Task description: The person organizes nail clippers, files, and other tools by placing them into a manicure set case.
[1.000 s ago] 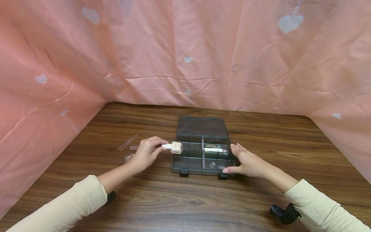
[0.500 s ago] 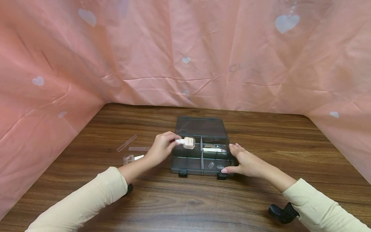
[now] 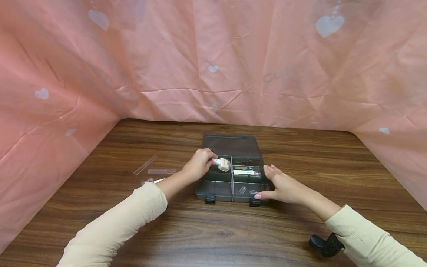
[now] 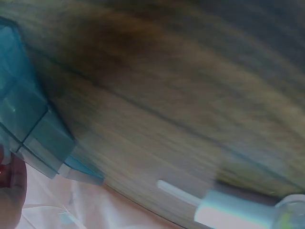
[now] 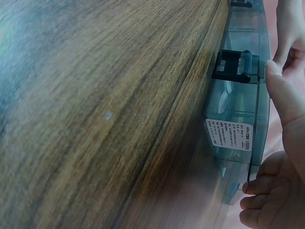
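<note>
The left hand [image 3: 199,165] pinches the white cap of a bottle [image 3: 224,164] between thumb and fingers. The bottle, filled with something cream-coloured, is held sideways, cap toward the left, at the rear left compartment of the box [image 3: 213,188], just beside the divider [image 3: 232,181]; whether it touches the floor there I cannot tell.

From the left, two clear strips lie on the table [image 3: 213,230]: a slanted strip [image 3: 145,165] and a level strip [image 3: 162,171]. Nearer the person, a small packet [image 3: 146,181] and a white piece [image 3: 159,180] show in part behind the left sleeve [image 3: 113,222]. The left wrist view, blurred, has a white tube [image 4: 233,210] with a thin tip near its lower right corner.

The box is dark and see-through, its lid [image 3: 231,145] laid back on the far side. A left latch [image 3: 210,199] and a right latch [image 3: 255,201] hang at the front. Right of the divider, a white tool [image 3: 246,172] lies in front of a narrow brown piece [image 3: 243,168]; the front right compartment holds small clear pieces [image 3: 243,190]. A printed label [image 5: 229,134] is on the box's outside.

The right hand [image 3: 285,187] rests on the box's right end, fingers extended along the edge and thumb on the front rim near the right latch. A black mount [image 3: 325,245] sits under the right sleeve [image 3: 370,237].
</note>
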